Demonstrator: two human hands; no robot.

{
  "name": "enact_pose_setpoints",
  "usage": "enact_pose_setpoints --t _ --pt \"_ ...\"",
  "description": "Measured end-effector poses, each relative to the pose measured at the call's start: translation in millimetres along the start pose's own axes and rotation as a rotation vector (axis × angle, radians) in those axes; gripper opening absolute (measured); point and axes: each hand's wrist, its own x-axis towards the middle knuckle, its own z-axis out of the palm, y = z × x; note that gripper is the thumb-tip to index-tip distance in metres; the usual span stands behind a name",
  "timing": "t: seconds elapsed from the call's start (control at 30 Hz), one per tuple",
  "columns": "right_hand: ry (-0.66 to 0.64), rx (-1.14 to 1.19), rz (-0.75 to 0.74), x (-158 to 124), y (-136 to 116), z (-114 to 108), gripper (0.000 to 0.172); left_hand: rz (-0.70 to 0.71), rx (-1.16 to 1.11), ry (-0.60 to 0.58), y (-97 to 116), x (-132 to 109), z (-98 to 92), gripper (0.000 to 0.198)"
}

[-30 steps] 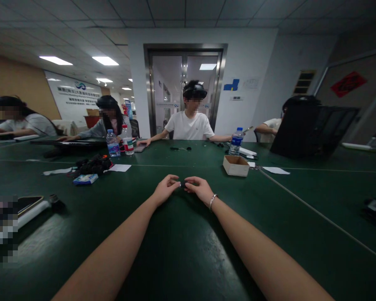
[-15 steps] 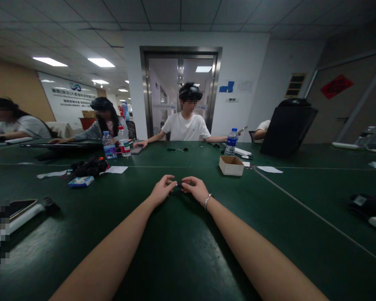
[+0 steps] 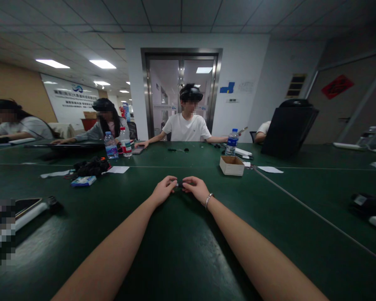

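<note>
Over the middle of the dark green table (image 3: 181,242), my left hand (image 3: 164,190) and my right hand (image 3: 196,189) face each other with their fingertips almost meeting. Between them is a small dark object (image 3: 180,184) with a light, metal-looking end at the left; it is too small to name. My left thumb and fingers pinch the light end, and my right fingers pinch the dark end. A silver bracelet (image 3: 208,201) circles my right wrist.
An open cardboard box (image 3: 232,168) stands ahead to the right, near a water bottle (image 3: 232,142). Ahead left lie a black tangled heap (image 3: 92,168) and a blue-white packet (image 3: 83,181), with two bottles behind. A person (image 3: 188,125) sits opposite; others sit at both sides.
Both hands stay almost in place, still pinching the small object. The view has shifted slightly, so things at the left appear a little farther right.
</note>
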Motion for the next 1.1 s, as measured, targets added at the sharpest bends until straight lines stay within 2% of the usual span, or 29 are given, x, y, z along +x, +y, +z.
enact_pose_setpoints --t 0.13,0.23,0.47,0.7,0.87,1.1 --pt "-0.014 0.013 -0.003 0.9 1.4 -0.7 0.025 0.029 0.009 -0.031 3.6 -2.1 -0.6 0.035" --pt "-0.019 0.009 -0.010 1.7 2.9 -1.2 0.026 0.004 0.018 -0.037 6.1 -3.0 -0.3 0.031" --pt "-0.025 -0.013 -0.020 3.0 6.2 -2.5 0.026 -0.037 0.059 -0.030 10.2 -5.1 -1.1 0.035" --pt "-0.034 0.008 -0.026 2.8 5.9 -3.0 0.025 0.080 0.108 -0.001 4.2 -4.3 -3.6 0.034" --pt "-0.027 0.012 -0.026 3.3 7.4 -2.6 0.025 0.038 0.068 0.025 -1.8 -0.5 -1.0 0.036" --pt "-0.031 -0.008 -0.031 4.4 8.8 -4.3 0.027 -0.013 0.126 0.000 6.6 -3.6 -0.9 0.044"
